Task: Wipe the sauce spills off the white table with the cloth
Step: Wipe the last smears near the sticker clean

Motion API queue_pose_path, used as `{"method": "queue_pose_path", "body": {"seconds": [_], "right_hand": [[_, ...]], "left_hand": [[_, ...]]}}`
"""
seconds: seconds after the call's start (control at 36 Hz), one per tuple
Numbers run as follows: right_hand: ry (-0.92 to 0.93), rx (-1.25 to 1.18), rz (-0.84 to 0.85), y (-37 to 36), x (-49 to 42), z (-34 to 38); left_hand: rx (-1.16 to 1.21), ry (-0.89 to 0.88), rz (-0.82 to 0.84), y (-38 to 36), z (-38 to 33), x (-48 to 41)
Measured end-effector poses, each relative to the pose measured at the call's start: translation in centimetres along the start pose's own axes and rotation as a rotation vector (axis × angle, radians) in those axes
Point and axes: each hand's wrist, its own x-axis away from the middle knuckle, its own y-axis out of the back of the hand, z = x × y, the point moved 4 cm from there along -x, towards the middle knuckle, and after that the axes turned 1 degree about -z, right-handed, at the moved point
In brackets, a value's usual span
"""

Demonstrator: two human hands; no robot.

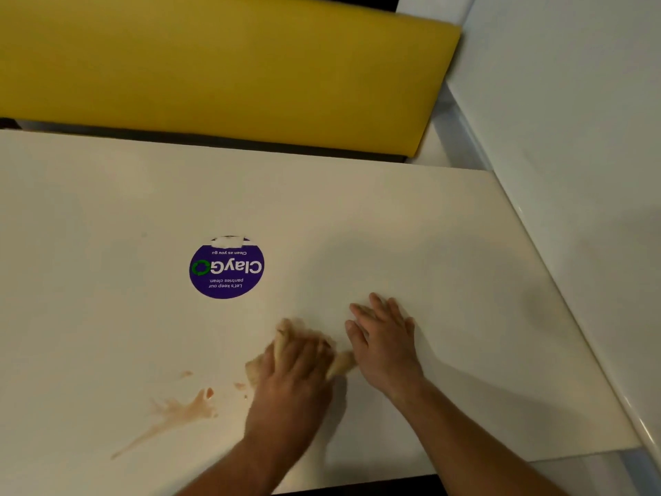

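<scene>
Looking down, I see the left hand (297, 374) low in the middle of the frame, on top of the cloth (286, 331). The cloth is tan and all bunched up, and bits of it stick out above the hand and on both sides. The fingers bend over the cloth and grip it, though this part is a little blurry. The right hand (384, 345) lies flat on the white table (429, 245) just to the right of the cloth, with its fingers straight and spread, holding nothing. The sauce spills (182, 409) are in the lower left of the frame, near the cloth: a long pale red smear and a few small spots. A round purple sticker (226, 268) sits above them, toward the middle. A big yellow pad (232, 73) fills the top of the frame beyond the table's far edge.
</scene>
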Motion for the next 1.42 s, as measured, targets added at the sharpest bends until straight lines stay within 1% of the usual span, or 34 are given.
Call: {"method": "queue_pose_path", "body": {"seconds": [0.06,0.14,0.19,0.25,0.31,0.39,0.53,0.61,0.72,0.78,0.83,0.89,0.94,1.03,1.14,1.17,1.19,1.25,1.36,1.42], "right_hand": [[-0.007,0.006,-0.002,0.0,0.0,0.1],[-0.011,0.018,-0.009,-0.1,0.0,0.1],[-0.014,0.024,-0.017,-0.1,0.0,0.3],[-0.018,0.034,-0.018,-0.2,-0.1,0.6],[-0.02,0.048,-0.007,-0.3,-0.1,0.9],[0.011,0.075,0.023,-0.5,-0.2,1.6],[0.12,0.096,0.069,-0.8,-0.1,2.9],[0.156,0.076,0.075,-0.6,0.0,3.1],[0.169,0.074,0.069,0.0,-0.1,2.5],[0.163,0.051,0.063,0.3,-0.2,2.1],[0.167,0.047,0.058,0.6,-0.2,1.7],[0.177,0.052,0.056,0.9,-0.2,1.0],[0.178,0.053,0.056,1.1,-0.2,0.3],[0.176,0.047,0.064,1.1,-0.3,-0.5],[0.192,0.08,0.061,0.8,-0.4,-0.3],[0.198,0.093,0.057,0.7,-0.4,-0.1],[0.201,0.099,0.058,0.6,-0.4,0.2],[0.207,0.09,0.064,0.1,-0.5,0.9],[0.244,0.101,0.082,-0.8,-0.3,2.9],[0.252,0.103,0.086,-1.1,-0.1,3.6]], "left_hand": [[0.002,-0.16,-0.014,0.1,-0.1,0.4],[0.0,-0.372,-0.002,0.9,1.7,0.8],[-0.021,-0.442,0.047,1.3,3.7,1.2],[-0.044,-0.436,0.08,1.6,5.9,1.5],[-0.051,-0.382,0.098,2.0,7.8,1.5],[-0.074,-0.254,0.129,2.6,10.8,1.3],[-0.062,0.031,0.13,3.5,13.7,1.5],[-0.06,0.191,0.09,3.6,13.1,1.5],[-0.022,0.483,-0.021,3.3,10.1,-0.1],[0.001,0.582,-0.046,2.7,8.5,-1.0],[0.014,0.627,-0.035,2.0,6.9,-1.9],[0.012,0.593,-0.012,1.1,5.1,-2.7],[-0.001,0.501,0.017,0.4,3.4,-3.3],[-0.025,0.309,0.035,0.0,2.5,-3.5],[-0.052,0.002,0.053,1.2,4.8,-2.4],[-0.076,-0.048,0.048,1.5,5.6,-2.1],[-0.086,-0.068,0.047,1.7,6.4,-1.6],[-0.074,-0.047,0.057,2.2,8.2,-0.7],[-0.05,0.073,0.086,3.1,12.5,1.6],[-0.055,0.15,0.074,3.9,14.6,2.8]]}}
